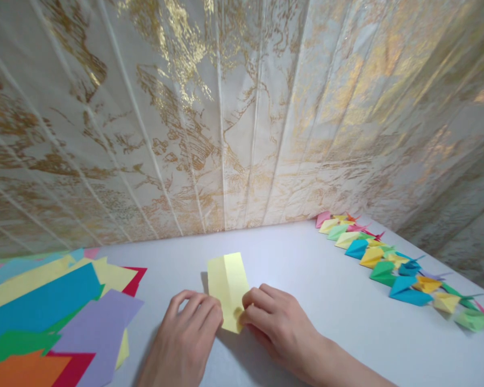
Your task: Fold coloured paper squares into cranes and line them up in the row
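A pale yellow sheet of paper [228, 282] stands out in the middle of the white table, with a lengthwise crease down its centre and its near end coming to a blunt point. My left hand [189, 330] curls at the paper's lower left edge, fingertips bent against it, the thumb hidden. At the lower right edge my right hand [276, 320] pinches the paper between thumb and bent fingers. Part of the near end is covered by the fingers.
Loose coloured paper sheets [44, 301] overlap in a pile at the left. Along the right edge of the white table [306, 269] run rows of folded paper cranes [383, 273]. A gold-patterned curtain [226, 134] hangs behind the table.
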The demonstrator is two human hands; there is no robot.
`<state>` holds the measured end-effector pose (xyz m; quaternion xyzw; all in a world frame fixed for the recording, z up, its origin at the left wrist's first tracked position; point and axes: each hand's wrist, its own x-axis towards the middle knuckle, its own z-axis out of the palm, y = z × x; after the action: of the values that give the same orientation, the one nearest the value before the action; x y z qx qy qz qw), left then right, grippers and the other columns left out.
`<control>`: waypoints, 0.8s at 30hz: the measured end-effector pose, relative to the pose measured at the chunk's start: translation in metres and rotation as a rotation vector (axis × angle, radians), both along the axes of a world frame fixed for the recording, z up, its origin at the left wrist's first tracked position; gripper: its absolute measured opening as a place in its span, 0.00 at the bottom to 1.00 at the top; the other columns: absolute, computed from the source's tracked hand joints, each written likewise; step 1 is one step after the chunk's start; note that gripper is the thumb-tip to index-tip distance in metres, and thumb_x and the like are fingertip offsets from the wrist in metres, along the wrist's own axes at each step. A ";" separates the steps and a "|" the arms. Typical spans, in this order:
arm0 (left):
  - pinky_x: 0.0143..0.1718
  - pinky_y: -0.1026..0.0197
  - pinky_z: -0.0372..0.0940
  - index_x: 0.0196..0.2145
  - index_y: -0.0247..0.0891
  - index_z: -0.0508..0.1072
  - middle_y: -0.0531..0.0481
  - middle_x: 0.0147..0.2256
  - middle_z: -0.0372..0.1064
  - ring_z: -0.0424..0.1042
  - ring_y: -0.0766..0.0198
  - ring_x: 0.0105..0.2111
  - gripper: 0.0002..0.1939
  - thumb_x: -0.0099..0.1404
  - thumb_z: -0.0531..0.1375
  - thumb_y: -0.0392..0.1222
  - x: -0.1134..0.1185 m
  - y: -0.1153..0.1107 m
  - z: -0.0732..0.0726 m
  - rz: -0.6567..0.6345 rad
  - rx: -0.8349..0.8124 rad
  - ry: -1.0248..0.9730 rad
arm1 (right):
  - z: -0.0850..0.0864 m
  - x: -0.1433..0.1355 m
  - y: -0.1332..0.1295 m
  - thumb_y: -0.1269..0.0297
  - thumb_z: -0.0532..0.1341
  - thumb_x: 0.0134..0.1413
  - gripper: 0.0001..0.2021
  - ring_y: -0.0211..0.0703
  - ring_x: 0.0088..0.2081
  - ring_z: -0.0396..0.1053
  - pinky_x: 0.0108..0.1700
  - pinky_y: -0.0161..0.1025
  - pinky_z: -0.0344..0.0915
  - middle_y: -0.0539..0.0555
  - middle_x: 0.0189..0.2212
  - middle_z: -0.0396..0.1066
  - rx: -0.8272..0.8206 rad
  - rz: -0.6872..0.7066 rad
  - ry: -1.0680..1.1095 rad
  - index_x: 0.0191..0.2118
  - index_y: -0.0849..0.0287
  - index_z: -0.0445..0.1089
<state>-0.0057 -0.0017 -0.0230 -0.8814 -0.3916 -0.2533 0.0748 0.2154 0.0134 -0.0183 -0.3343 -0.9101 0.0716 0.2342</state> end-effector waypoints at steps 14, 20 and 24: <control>0.40 0.55 0.63 0.36 0.43 0.68 0.52 0.40 0.71 0.70 0.55 0.39 0.11 0.61 0.68 0.39 0.005 -0.009 -0.011 -0.027 -0.211 -0.018 | -0.003 0.007 0.008 0.75 0.66 0.57 0.06 0.42 0.41 0.68 0.45 0.37 0.65 0.52 0.38 0.71 -0.371 0.026 0.198 0.37 0.57 0.76; 0.38 0.56 0.63 0.40 0.43 0.68 0.53 0.38 0.71 0.70 0.56 0.38 0.12 0.62 0.67 0.33 0.013 -0.005 -0.009 -0.045 -0.224 -0.022 | 0.003 0.010 0.011 0.80 0.70 0.48 0.15 0.43 0.46 0.67 0.50 0.38 0.63 0.51 0.42 0.69 -0.516 0.032 0.211 0.41 0.56 0.76; 0.37 0.56 0.62 0.38 0.42 0.68 0.53 0.37 0.70 0.69 0.57 0.36 0.05 0.68 0.61 0.34 0.013 -0.002 -0.011 -0.071 -0.227 -0.036 | 0.001 0.010 0.012 0.76 0.71 0.51 0.12 0.43 0.46 0.66 0.50 0.39 0.62 0.51 0.42 0.69 -0.479 0.040 0.207 0.41 0.56 0.76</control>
<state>0.0069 -0.0040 -0.0338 -0.8929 -0.3876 -0.2256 -0.0413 0.2251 0.0254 -0.0174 -0.3531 -0.8448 0.3234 0.2389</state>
